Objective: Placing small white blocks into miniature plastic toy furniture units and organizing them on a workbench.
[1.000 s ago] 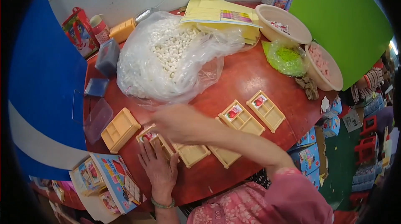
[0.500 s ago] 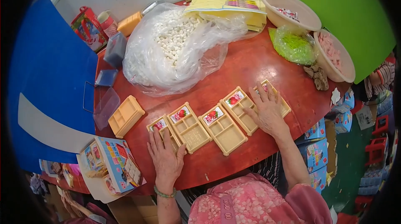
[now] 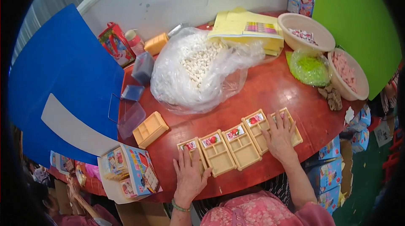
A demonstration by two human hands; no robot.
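Observation:
Several cream compartment trays lie side by side in a row on the red table [image 3: 270,82], each showing a strawberry-picture card in an upper compartment. My left hand [image 3: 190,179] rests with fingers stretched over the leftmost tray [image 3: 186,145], partly covering it. At the other end, my right hand [image 3: 279,139] lies with spread fingers over the rightmost tray [image 3: 298,137]. Between my hands sit a wide-celled tray [image 3: 220,161], another tray [image 3: 245,154] and a third one [image 3: 258,131], whose right side my right fingers touch.
Beyond the row lies a clear plastic bag [image 3: 173,95] of small white pieces. A stack of cream trays [image 3: 149,130] and a blue printed box [image 3: 141,169] stand left. Far right are a bowl [image 3: 301,23], a bowl of pink pieces [image 3: 346,74] and a green bag [image 3: 310,70].
The trays have been pushed closer together into a tighter row, with both hands still on the end trays. The whole view has shifted, so the table appears farther right and lower.

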